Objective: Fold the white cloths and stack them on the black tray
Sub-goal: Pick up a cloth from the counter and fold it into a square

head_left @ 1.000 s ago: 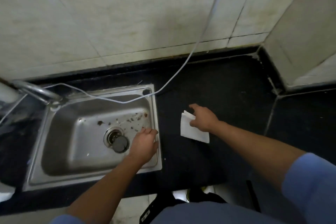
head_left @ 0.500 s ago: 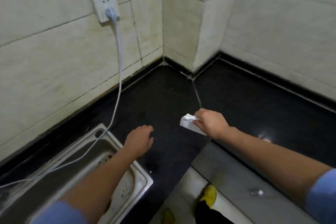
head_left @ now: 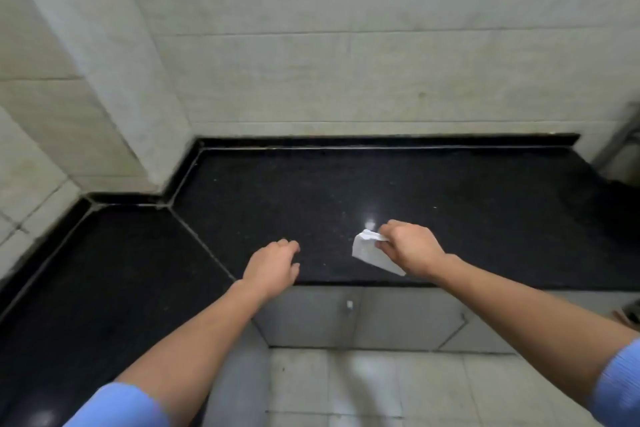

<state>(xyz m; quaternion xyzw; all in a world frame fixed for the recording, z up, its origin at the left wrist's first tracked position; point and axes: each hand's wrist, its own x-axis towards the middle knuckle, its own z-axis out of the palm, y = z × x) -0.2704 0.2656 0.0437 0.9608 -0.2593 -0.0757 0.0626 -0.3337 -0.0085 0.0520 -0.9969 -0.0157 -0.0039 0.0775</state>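
Observation:
My right hand (head_left: 408, 248) grips a small folded white cloth (head_left: 369, 251) and holds it just above the front part of the black countertop (head_left: 311, 198). The cloth sticks out to the left of my fingers. My left hand (head_left: 273, 267) hovers over the counter's front edge with loosely curled fingers and holds nothing. No black tray is in view.
The black counter runs in an L, with a corner seam on the left (head_left: 201, 239). Tiled walls (head_left: 346, 45) rise behind it. Grey cabinet doors (head_left: 363, 315) and a pale tiled floor (head_left: 346, 388) lie below. Something dark sits at the far right edge (head_left: 627, 163).
The view has swung right, away from the sink and the wall socket, to the other run of counter. My right hand still carries the folded cloth; my left hand has come off the sink's rim.

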